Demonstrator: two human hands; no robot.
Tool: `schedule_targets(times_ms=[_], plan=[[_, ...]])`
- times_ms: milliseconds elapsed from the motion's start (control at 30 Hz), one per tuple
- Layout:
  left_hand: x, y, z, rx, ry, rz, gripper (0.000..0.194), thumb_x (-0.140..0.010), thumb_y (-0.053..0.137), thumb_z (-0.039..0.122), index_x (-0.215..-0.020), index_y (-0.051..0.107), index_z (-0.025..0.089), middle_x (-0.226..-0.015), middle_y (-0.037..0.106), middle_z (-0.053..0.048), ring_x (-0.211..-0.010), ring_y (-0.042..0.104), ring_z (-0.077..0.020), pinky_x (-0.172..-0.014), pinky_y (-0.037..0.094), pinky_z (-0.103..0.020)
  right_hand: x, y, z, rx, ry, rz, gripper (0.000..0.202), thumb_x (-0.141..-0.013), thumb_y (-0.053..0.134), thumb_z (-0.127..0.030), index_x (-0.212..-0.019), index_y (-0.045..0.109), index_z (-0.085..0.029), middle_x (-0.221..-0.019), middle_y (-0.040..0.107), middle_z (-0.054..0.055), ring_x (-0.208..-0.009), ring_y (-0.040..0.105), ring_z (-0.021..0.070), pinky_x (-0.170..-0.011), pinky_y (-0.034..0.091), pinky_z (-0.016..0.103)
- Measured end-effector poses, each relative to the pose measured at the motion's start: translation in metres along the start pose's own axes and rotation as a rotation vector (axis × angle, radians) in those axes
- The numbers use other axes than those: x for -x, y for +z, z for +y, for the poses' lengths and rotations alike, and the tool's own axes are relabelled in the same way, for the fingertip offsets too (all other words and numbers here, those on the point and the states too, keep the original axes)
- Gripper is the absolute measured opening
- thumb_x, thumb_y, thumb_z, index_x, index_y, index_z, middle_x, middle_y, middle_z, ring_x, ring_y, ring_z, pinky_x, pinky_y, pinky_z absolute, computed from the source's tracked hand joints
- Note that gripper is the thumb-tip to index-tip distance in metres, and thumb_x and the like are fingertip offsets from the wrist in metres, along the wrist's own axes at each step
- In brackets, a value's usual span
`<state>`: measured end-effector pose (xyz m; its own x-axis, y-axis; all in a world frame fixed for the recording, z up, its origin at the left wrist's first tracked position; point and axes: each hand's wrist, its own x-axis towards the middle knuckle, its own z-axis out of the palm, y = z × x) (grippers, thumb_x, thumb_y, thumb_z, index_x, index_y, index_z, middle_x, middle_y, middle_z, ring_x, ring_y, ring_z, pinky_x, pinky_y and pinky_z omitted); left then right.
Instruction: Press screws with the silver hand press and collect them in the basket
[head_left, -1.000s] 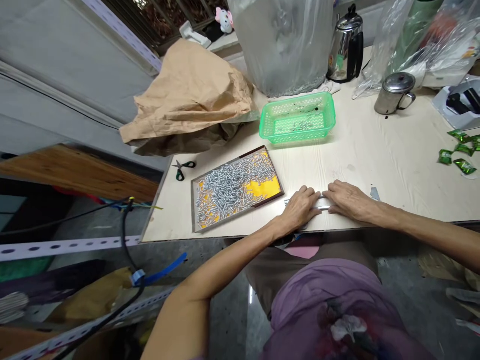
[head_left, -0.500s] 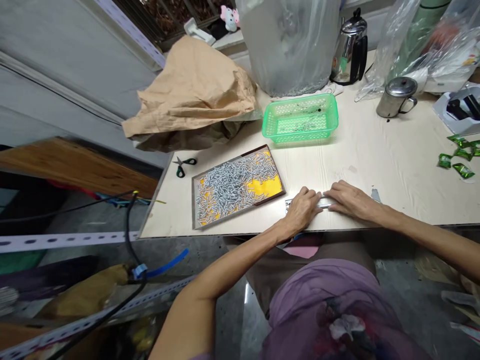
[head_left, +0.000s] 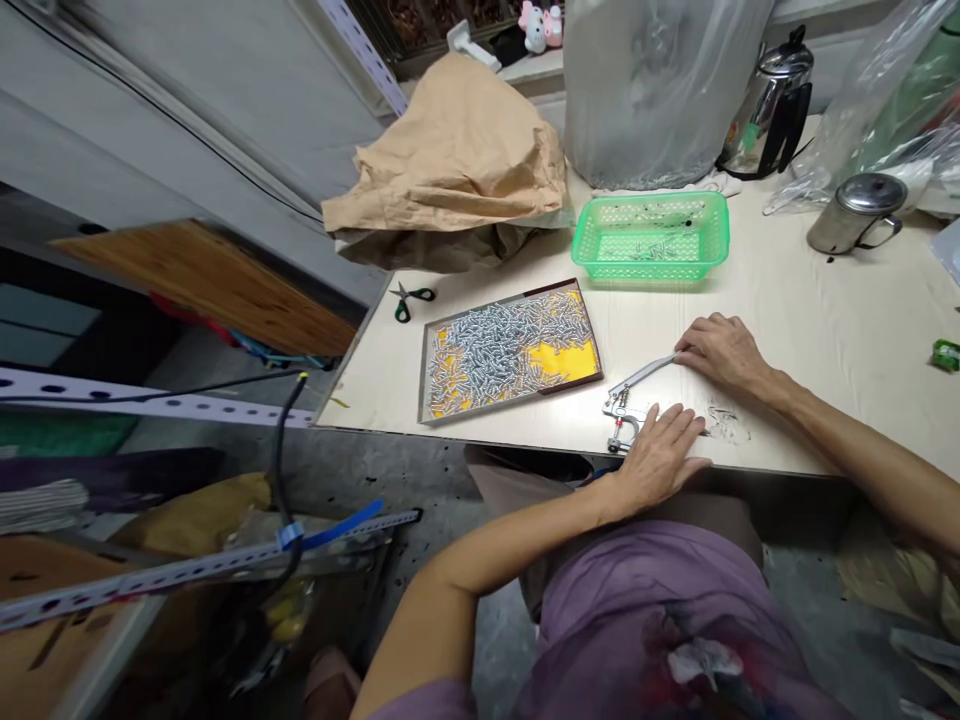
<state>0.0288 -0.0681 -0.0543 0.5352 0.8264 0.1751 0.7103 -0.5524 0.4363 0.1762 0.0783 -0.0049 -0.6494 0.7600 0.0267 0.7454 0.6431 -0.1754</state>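
A metal hand tool (head_left: 619, 410) with two long arms lies spread on the table near its front edge. My left hand (head_left: 663, 450) rests over its lower arm, fingers extended and lying flat. The fingers of my right hand (head_left: 716, 348) pinch the far end of the raised upper arm. Left of the tool is a shallow tray (head_left: 510, 350) with a yellow bottom, holding a heap of small metal pins. Behind it a green basket (head_left: 651, 268) holds a few similar pins.
Green-handled scissors (head_left: 406, 298) lie left of the tray. Brown paper (head_left: 457, 150) and a large plastic bag (head_left: 652, 90) stand behind. A metal mug (head_left: 856, 212) and a kettle (head_left: 772, 105) are at the back right. Dark smudges mark the table by my hands.
The tool's arms have come apart, with my right hand lifting the upper one. My left hand has moved toward the front edge and its fingers have spread flat. The camera view has shifted left.
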Motion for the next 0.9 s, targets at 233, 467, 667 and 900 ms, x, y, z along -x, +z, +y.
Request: schedule_targets(times_ms=[233,467,667,900], plan=[[0.016,-0.007,0.000,0.095,0.251,-0.027,0.032,-0.097,0.048,0.035,-0.119,0.062,0.017,-0.111,0.069,-0.013,-0.111,0.063,-0.0235,-0.096,0.051,-0.037,0.004,0.002,-0.074,-0.063,-0.597,-0.171,0.013,-0.091,0.058,-0.022,-0.087,0.071,-0.024,-0.094,0.065,0.007,-0.090,0.050,0.0224,-0.071,0.034,0.034],[0.063,-0.062,-0.056,-0.172,0.168,0.365,0.025,-0.098,0.043,0.020,-0.104,0.067,0.017,-0.087,0.068,-0.008,-0.084,0.062,-0.0166,-0.077,0.052,-0.031,0.004,0.033,-0.091,-0.113,-0.704,-0.133,0.014,-0.090,0.054,-0.015,-0.080,0.064,-0.016,-0.084,0.057,0.007,-0.079,0.047,0.0190,-0.068,0.033,0.032],[0.041,-0.136,-0.144,-0.522,-0.418,0.114,0.023,-0.095,0.050,0.019,-0.087,0.071,0.014,-0.088,0.065,-0.012,-0.087,0.052,-0.0230,-0.072,0.045,-0.034,-0.003,0.049,-0.086,-0.036,-0.833,-0.023,0.027,-0.097,0.039,-0.010,-0.083,0.061,-0.016,-0.081,0.057,0.006,-0.077,0.046,0.0186,-0.069,0.032,0.032],[0.019,-0.142,-0.168,-0.575,-0.355,-0.244,0.020,-0.091,0.053,0.012,-0.082,0.071,0.011,-0.087,0.064,-0.014,-0.092,0.052,-0.0250,-0.072,0.041,-0.034,-0.002,0.056,-0.081,-0.044,-0.866,0.039,0.025,-0.098,0.037,-0.010,-0.091,0.060,-0.019,-0.085,0.060,0.005,-0.077,0.046,0.0177,-0.071,0.030,0.033]])
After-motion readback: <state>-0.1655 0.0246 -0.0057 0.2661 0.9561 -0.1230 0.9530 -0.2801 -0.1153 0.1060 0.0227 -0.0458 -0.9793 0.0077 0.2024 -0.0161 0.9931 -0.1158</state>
